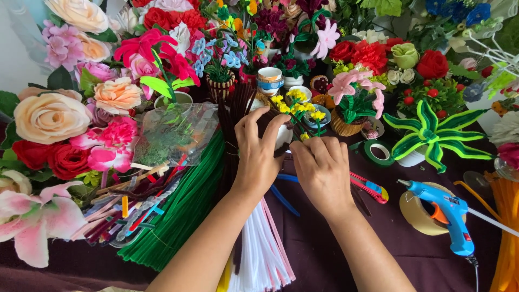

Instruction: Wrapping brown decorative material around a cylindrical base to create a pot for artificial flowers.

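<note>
From the head camera I see my left hand [258,157] and right hand [320,172] pinched closed on a small yellow pipe-cleaner flower sprig [299,108], mid-worktop near the back edge. I judge I'm shaping its stem; next needs a steady twist without crushing blooms.

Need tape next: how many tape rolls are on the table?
2: a green tape roll beside the pink-flower basket, a tan tape roll under the blue glue gun. Others may be hidden.
</note>
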